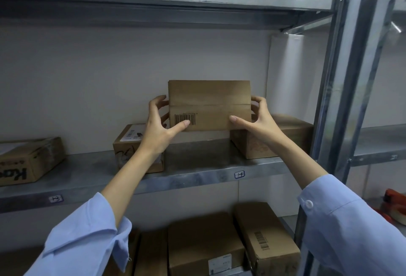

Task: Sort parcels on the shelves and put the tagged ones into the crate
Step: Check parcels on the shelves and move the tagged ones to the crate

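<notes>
Blue sleeves (92,238) reach up to a metal shelf (197,179). Both hands, left hand (157,126) and right hand (260,122), grip a brown parcel (209,100) by its ends, lifted above the shelf between two boxes.

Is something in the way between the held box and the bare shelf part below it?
Nothing visible. The left hand and right hand hold the box over a bare stretch of shelf, between a labelled box and a brown box.
</notes>
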`<action>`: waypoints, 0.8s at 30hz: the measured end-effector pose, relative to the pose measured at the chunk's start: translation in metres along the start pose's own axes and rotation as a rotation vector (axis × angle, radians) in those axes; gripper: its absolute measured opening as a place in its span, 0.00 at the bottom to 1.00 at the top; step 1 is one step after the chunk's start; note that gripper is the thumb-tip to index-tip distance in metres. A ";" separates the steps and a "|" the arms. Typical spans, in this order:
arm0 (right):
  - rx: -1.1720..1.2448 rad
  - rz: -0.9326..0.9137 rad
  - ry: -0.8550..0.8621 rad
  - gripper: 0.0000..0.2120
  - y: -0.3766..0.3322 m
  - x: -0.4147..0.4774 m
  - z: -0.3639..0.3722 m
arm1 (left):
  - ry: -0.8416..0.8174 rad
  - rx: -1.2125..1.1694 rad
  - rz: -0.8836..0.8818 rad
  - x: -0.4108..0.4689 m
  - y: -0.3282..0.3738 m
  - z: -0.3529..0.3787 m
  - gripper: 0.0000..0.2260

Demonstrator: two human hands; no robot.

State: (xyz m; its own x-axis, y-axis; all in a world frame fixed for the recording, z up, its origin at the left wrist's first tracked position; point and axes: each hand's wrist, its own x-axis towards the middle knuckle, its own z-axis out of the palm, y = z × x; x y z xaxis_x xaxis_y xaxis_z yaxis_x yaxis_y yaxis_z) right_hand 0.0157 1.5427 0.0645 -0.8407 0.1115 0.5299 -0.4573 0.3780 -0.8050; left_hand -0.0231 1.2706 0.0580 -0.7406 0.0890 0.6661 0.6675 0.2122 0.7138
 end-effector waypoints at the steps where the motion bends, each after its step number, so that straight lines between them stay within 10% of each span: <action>1: -0.002 -0.003 0.002 0.45 0.001 0.000 0.000 | 0.000 -0.010 -0.001 0.000 0.000 0.000 0.38; 24: -0.005 -0.035 0.014 0.54 -0.003 -0.001 0.008 | -0.018 0.033 0.099 -0.002 0.002 0.000 0.37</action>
State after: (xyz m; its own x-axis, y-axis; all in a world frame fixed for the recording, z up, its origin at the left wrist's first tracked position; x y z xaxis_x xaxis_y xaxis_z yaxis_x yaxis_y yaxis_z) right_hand 0.0160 1.5343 0.0640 -0.8198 0.1110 0.5617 -0.4852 0.3863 -0.7844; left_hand -0.0209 1.2707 0.0580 -0.6724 0.1288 0.7289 0.7349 0.2337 0.6366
